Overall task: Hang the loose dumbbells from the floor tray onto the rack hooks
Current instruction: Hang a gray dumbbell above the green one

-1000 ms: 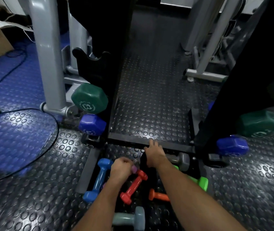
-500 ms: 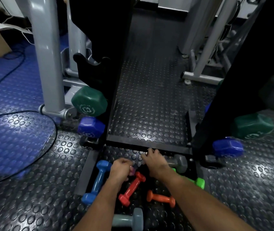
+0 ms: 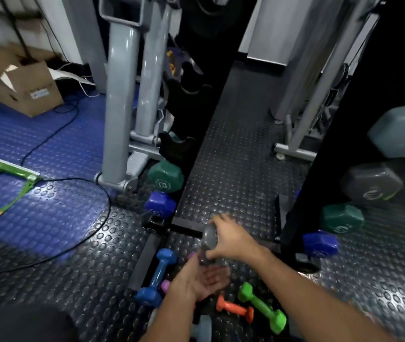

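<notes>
My right hand (image 3: 232, 240) grips a grey dumbbell (image 3: 210, 236) by its upper head and holds it above the floor tray (image 3: 144, 257). Just under the dumbbell's lower end my left hand (image 3: 202, 280) lies palm up with relaxed fingers. In the tray lie a blue dumbbell (image 3: 158, 277), a pink one (image 3: 165, 285), an orange one (image 3: 233, 308), a green one (image 3: 262, 307) and a pale grey one (image 3: 204, 327). The black rack's left upright has an empty hook (image 3: 178, 146) above a hung green dumbbell (image 3: 165, 176) and a purple one (image 3: 159, 204).
The rack's right upright (image 3: 320, 156) carries pale blue (image 3: 403, 134), grey (image 3: 371, 185), green (image 3: 342, 218) and purple (image 3: 320, 244) dumbbells. A grey machine frame (image 3: 120, 107) stands left of the rack. A cardboard box (image 3: 21, 87), a black cable (image 3: 73, 183) and a green strap (image 3: 11, 174) are on the blue floor.
My right hand has taken the grey dumbbell and raised it out of the tray. My left hand has left the pink dumbbell and turned palm up under the grey one. The view tilted upward.
</notes>
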Demonstrator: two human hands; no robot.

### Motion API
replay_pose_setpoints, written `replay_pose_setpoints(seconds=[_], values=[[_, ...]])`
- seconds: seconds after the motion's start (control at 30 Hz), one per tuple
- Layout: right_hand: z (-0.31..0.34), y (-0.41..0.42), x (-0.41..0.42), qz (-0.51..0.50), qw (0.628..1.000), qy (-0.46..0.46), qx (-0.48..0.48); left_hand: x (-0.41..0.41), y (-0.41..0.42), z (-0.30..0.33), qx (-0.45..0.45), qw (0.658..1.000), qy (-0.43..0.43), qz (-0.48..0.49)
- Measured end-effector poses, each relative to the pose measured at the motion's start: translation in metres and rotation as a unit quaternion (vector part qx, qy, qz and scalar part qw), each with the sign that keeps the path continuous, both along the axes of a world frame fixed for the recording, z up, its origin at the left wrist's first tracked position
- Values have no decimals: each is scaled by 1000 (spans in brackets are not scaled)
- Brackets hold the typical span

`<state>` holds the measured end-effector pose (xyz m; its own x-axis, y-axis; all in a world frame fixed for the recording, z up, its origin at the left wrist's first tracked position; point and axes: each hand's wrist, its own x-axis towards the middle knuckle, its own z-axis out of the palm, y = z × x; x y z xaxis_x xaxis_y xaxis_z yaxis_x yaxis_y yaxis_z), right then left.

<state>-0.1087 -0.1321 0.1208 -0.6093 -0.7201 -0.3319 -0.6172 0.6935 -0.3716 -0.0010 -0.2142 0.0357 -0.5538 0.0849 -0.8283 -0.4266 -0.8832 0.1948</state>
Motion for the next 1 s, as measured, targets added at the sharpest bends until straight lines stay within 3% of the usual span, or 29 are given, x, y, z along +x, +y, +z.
replay_pose_setpoints(seconds=[0.07, 0.17, 0.3, 0.43, 0.63, 0.77, 0.87, 1.0], values=[[7, -11, 20, 60, 998, 12, -10, 1, -6, 18, 12, 996, 18, 82], [13, -22, 38, 124, 991, 20, -40, 13, -16, 27, -1, 984, -36, 176], [26, -30, 54, 166, 983, 25, -79, 34, -23, 28, -10, 976, 11, 219], [40, -38, 68, 204, 970, 36, -124, 61, -19, 67, -96, 965, 75, 233], [73, -48, 80, 122, 946, 22, -299, 34, -81, 96, -126, 916, -23, 381], [100, -62, 85, 73, 931, 3, -359, 31, -113, 136, -180, 902, 64, 386], [125, -72, 83, 34, 930, -29, -365, 19, -137, 178, -255, 887, 66, 379], [141, -87, 71, -78, 881, -144, -443, 3, -169, 220, -356, 870, 95, 328]])
